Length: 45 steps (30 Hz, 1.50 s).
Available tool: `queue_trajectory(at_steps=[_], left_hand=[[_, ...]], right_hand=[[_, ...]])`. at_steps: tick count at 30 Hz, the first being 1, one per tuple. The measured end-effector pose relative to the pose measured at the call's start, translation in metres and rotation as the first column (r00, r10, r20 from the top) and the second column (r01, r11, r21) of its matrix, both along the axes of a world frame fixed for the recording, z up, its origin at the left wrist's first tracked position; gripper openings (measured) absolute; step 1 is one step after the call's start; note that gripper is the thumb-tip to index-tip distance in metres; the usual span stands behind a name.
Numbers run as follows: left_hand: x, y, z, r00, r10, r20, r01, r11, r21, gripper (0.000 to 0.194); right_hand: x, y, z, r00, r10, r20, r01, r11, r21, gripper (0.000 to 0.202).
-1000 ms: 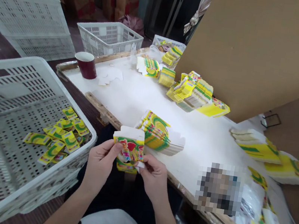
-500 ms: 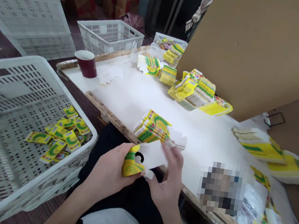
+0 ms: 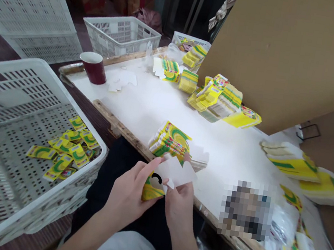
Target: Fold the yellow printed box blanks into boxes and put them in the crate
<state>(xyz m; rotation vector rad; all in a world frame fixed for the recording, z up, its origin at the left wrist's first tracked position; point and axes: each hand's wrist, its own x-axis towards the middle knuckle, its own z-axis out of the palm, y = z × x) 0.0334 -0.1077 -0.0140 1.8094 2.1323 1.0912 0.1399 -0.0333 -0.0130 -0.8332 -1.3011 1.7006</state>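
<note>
Above my lap, at the table's front edge, both hands work on one small yellow-and-green printed carton point(image 3: 150, 191) with a white inner side. My left hand point(image 3: 130, 189) is wrapped round its printed part. My right hand point(image 3: 179, 207) pinches the white flaps point(image 3: 182, 172) at the other end; the fingertips are partly covered by the card. Just beyond the hands, a stack of flat printed cartons point(image 3: 172, 140) lies on the white tabletop point(image 3: 137, 110). To the left, several small yellow-and-green cartons point(image 3: 70, 147) rest in a white plastic basket point(image 3: 42, 64).
A dark red cup point(image 3: 95, 69) and white paper scraps point(image 3: 123, 81) are at the table's far left. More carton bundles point(image 3: 218, 97) lean by a big cardboard panel point(image 3: 292, 56). Another basket point(image 3: 120, 35) stands behind. A pixelated patch point(image 3: 246, 211) hides something at right.
My right hand has moved down and closed on the white flaps, which are now bent upward. My left hand still holds the carton, shifted slightly right.
</note>
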Motion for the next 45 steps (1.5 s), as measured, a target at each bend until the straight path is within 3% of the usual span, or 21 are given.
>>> queue_trajectory(at_steps=[3, 5, 10, 12, 15, 17, 20, 25, 29, 31, 34, 36, 39, 41, 43, 45], left_hand=[[0.005, -0.001, -0.001, 1.0, -0.025, -0.001, 0.025, 0.999, 0.025, 0.062], [0.004, -0.001, 0.001, 0.998, -0.055, 0.003, 0.055, 0.998, 0.009, 0.055], [-0.003, 0.0, 0.003, 0.989, -0.099, 0.11, 0.117, 0.979, -0.168, 0.051], [-0.003, 0.001, 0.0, 0.987, -0.085, 0.139, 0.109, 0.978, -0.18, 0.055], [-0.003, 0.001, -0.005, 0.99, -0.012, 0.138, 0.026, 0.995, -0.096, 0.061], [-0.007, 0.001, -0.005, 0.995, 0.05, 0.088, -0.045, 0.997, -0.063, 0.062], [-0.018, -0.001, 0.0, 0.997, 0.075, 0.029, -0.071, 0.992, -0.109, 0.048], [-0.033, -0.007, 0.01, 0.989, 0.024, 0.147, -0.007, 0.993, -0.114, 0.044], [-0.038, -0.008, 0.012, 0.973, -0.033, 0.229, 0.07, 0.986, -0.155, 0.051], [-0.037, -0.005, 0.013, 0.966, -0.058, 0.251, 0.099, 0.983, -0.155, 0.051], [-0.032, 0.001, 0.015, 0.969, -0.051, 0.243, 0.081, 0.99, -0.118, 0.047], [-0.028, 0.004, 0.014, 0.973, -0.03, 0.227, 0.054, 0.993, -0.101, 0.045], [-0.035, -0.002, 0.013, 0.98, 0.011, 0.201, 0.016, 0.991, -0.129, 0.044], [-0.052, -0.013, 0.011, 0.985, 0.089, 0.15, -0.066, 0.985, -0.157, 0.045], [-0.077, -0.029, 0.01, 0.97, 0.242, 0.036, -0.233, 0.958, -0.166, 0.049], [-0.105, -0.046, 0.009, 0.908, 0.391, -0.148, -0.412, 0.897, -0.161, 0.057]], right_hand=[[0.004, 0.003, 0.0, 0.951, 0.31, 0.001, -0.308, 0.946, -0.104, 0.052], [0.006, 0.005, 0.0, 0.935, 0.355, 0.029, -0.351, 0.932, -0.092, 0.043], [0.013, 0.001, 0.002, 0.923, 0.35, 0.161, -0.374, 0.915, 0.153, 0.062], [0.016, -0.003, 0.003, 0.887, 0.333, 0.32, -0.432, 0.843, 0.32, 0.067], [0.017, -0.004, 0.002, 0.849, 0.226, 0.477, -0.471, 0.734, 0.49, 0.063], [0.016, 0.0, 0.0, 0.883, 0.11, 0.456, -0.374, 0.752, 0.543, 0.059], [0.018, 0.01, -0.004, 0.899, -0.057, 0.435, -0.231, 0.781, 0.58, 0.051], [0.029, 0.026, 0.001, 0.817, 0.064, 0.574, -0.462, 0.669, 0.583, 0.042], [0.037, 0.037, 0.015, 0.765, 0.195, 0.614, -0.58, 0.624, 0.524, 0.035], [0.037, 0.04, 0.018, 0.771, 0.238, 0.59, -0.579, 0.649, 0.494, 0.034], [0.029, 0.034, 0.013, 0.855, 0.161, 0.493, -0.411, 0.791, 0.454, 0.026], [0.023, 0.027, 0.008, 0.882, 0.11, 0.459, -0.327, 0.844, 0.425, 0.022], [0.019, 0.023, 0.007, 0.867, 0.165, 0.47, -0.379, 0.83, 0.409, 0.046], [0.02, 0.031, 0.012, 0.873, 0.155, 0.462, -0.37, 0.828, 0.421, 0.067], [0.023, 0.048, 0.018, 0.883, -0.011, 0.469, -0.248, 0.838, 0.485, 0.069], [0.023, 0.069, 0.022, 0.821, -0.257, 0.51, -0.118, 0.797, 0.592, 0.059]])
